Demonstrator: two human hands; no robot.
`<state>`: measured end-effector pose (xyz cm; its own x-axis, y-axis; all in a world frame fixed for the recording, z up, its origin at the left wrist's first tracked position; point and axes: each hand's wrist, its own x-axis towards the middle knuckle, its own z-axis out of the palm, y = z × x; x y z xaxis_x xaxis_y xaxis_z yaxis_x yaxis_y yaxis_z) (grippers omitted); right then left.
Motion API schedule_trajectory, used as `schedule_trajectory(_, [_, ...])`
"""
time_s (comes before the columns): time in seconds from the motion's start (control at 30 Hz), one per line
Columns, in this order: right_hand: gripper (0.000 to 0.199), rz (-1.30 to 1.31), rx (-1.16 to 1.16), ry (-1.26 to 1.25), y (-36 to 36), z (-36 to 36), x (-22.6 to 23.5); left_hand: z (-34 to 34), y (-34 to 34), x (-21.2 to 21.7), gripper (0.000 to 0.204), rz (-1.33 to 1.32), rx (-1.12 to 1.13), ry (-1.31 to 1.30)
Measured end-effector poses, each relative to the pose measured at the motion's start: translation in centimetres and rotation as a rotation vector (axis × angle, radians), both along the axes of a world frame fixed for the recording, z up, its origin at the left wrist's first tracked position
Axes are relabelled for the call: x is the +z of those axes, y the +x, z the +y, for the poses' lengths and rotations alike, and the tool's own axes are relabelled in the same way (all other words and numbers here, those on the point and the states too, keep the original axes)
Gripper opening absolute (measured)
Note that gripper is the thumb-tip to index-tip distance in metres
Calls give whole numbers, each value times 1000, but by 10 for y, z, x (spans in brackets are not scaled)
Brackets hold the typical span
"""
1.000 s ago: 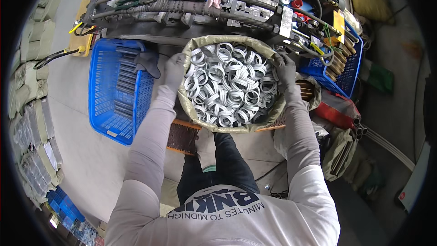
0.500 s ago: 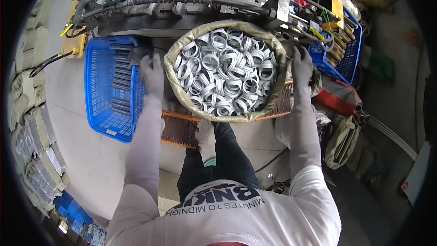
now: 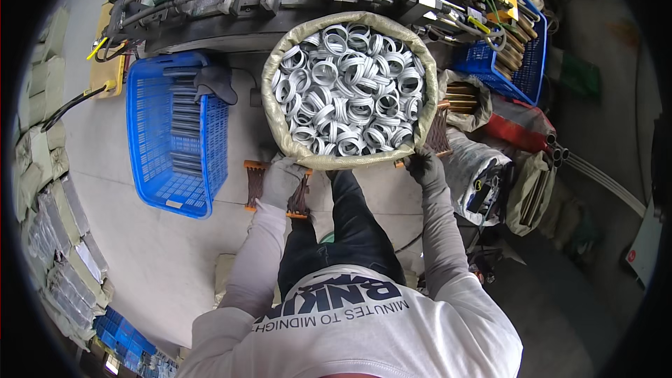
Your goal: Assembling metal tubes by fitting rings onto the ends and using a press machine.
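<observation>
Holds the grey-gloved left hand [image 3: 282, 176] at the near-left rim of a round olive-beige sack [image 3: 343, 162], touching, with fingers partly hidden by the fold; cannot tell a firm clamp from a loose touch. Keeps the grey-gloved right hand [image 3: 426, 169] against the near-right rim of the same sack, fingertips dark and bent; again cannot tell clamped from merely touching. Lies just in front of the dark-trousered legs [image 3: 360, 210], this sack, with mouth open upward and full of pale grey-white rings [image 3: 353, 91], tumbled at every angle. To the left, apart from the sack, a blue basket [image 3: 218, 150] with a stack of dark bars [image 3: 185, 126] inside and a dark grey glove [image 3: 215, 84] draped over the rim. Beyond the sack, a long machine [image 3: 245, 3] with ribbed hoses. At far right, another blue basket [image 3: 477, 63] with brown rod-like pieces [image 3: 516, 45].
</observation>
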<state>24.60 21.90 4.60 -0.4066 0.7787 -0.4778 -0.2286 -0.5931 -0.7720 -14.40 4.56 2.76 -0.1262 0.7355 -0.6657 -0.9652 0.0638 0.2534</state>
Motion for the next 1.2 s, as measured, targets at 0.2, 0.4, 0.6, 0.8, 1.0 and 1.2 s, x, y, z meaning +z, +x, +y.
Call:
schedule_trajectory(0.2, [24, 286, -185, -105, -25, 2, -30, -5, -9, -87, 18, 55, 21, 25])
schedule_trajectory(0.4, [19, -518, -377, -105, -70, -7, 60, 7, 52, 36, 23, 539, 34, -330])
schedule_trajectory(0.6, [18, -487, -136, -163, -60, -6, 0, -2, 57, -29, 23, 735, -281, -34])
schedule_trajectory(0.8, [22, 60, -133, -331, -77, -23, -53, -4, -11, -26, 32, 1686, -1044, 114])
schedule_trajectory(1.0, [32, -764, 83, -70, -174, -24, -26, -11, -99, -48, 36, 1719, -1287, 179])
schedule_trajectory(1.2, [34, -790, -321, 176, -176, -57, -23, -44, -116, 6, 40, 467, -373, -598])
